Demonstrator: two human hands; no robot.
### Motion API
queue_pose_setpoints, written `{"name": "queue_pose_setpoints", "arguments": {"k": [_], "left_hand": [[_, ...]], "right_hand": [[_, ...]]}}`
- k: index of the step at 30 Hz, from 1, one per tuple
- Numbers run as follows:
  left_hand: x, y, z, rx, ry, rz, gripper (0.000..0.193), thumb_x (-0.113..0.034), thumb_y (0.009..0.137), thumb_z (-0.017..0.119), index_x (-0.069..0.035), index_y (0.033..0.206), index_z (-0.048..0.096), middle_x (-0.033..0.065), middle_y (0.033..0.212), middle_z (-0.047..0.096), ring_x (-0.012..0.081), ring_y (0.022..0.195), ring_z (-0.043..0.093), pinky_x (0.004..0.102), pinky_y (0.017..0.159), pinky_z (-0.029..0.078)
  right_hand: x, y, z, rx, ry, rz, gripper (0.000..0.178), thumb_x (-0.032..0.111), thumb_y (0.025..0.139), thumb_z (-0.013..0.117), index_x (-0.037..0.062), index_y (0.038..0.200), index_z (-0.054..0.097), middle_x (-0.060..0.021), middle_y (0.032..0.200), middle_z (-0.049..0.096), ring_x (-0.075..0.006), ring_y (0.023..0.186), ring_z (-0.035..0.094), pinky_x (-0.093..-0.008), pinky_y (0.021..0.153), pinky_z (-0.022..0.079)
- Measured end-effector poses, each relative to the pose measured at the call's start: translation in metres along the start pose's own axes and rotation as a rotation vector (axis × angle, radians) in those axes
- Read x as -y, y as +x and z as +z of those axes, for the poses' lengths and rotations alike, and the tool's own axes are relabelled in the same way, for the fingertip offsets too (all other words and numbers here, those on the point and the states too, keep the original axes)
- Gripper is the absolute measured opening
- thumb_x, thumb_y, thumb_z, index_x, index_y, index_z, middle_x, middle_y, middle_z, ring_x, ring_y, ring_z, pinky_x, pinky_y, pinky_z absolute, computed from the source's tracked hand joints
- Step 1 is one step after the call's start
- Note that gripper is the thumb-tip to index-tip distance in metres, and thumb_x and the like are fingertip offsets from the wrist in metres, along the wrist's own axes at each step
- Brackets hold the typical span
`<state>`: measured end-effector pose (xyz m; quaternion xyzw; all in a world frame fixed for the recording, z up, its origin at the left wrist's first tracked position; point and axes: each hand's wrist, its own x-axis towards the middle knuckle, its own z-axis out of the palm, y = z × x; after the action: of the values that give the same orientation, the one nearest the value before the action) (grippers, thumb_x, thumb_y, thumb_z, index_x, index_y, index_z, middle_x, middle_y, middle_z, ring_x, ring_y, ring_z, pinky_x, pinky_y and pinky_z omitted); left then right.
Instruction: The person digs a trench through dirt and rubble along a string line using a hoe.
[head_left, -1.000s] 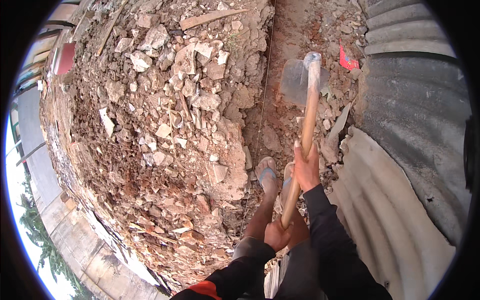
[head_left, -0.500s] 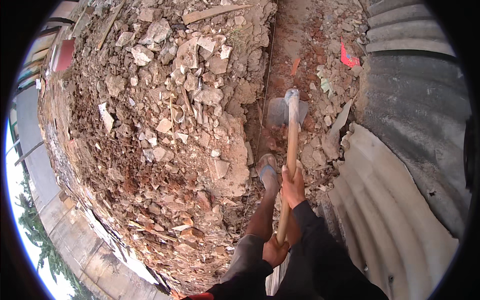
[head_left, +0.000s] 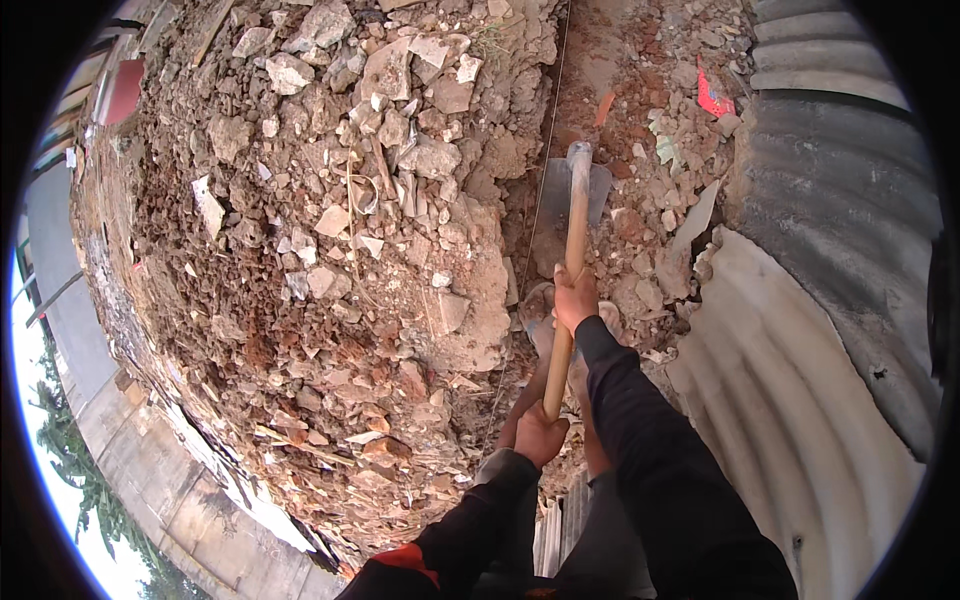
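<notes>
A hoe with a pale wooden handle (head_left: 577, 222) and a broad grey metal blade (head_left: 556, 197) reaches forward into a narrow trench of reddish soil (head_left: 618, 60). My right hand (head_left: 576, 297) is wrapped round the middle of the handle. Lower down, near its butt end, my left hand (head_left: 541, 435) is closed round it too. The blade is low in the trench, beside a taut thin string (head_left: 549, 150); whether it touches the soil I cannot tell. My feet, one in a sandal (head_left: 537, 305), stand in the trench below the blade, partly hidden by the arms and handle.
A raised bank of rubble and broken tile (head_left: 320, 280) fills the left side. Along the right lie corrugated sheets, one dark (head_left: 835, 220) and one pale (head_left: 800, 370) with a jagged edge. A red wrapper (head_left: 713, 95) lies among stones at the far right of the trench.
Both hands have moved up in the picture with the hoe, and its blade is farther forward. More of both forearms shows. Both hands keep their hold.
</notes>
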<state>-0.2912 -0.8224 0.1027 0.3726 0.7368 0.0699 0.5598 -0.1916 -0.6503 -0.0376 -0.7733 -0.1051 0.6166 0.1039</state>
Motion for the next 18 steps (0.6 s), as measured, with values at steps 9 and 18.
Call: {"name": "queue_pose_setpoints", "arguments": {"k": [9,18], "left_hand": [[-0.005,-0.018,-0.036,0.149,0.143,-0.265,0.037,-0.023,0.079,0.068,0.006,0.102,0.064,0.0293,0.087,0.068,0.0449,0.089,0.068,0.0482,0.077,0.054],[0.064,-0.094,0.004,0.146,0.158,-0.286,0.034,-0.026,0.082,0.067,0.002,0.1,0.059,0.0282,0.087,0.068,0.0457,0.088,0.068,0.0532,0.081,0.053]], "right_hand": [[-0.007,-0.015,0.032,-0.094,-0.22,-0.073,0.046,0.034,0.1,0.061,0.0003,0.121,0.039,-0.0128,0.077,0.054,-0.0251,0.05,0.056,-0.0401,0.042,0.048],[-0.093,-0.078,0.011,-0.133,-0.048,-0.19,0.04,0.036,0.097,0.065,0.0042,0.115,0.047,-0.0062,0.069,0.052,-0.0197,0.047,0.055,-0.036,0.04,0.047]]}}
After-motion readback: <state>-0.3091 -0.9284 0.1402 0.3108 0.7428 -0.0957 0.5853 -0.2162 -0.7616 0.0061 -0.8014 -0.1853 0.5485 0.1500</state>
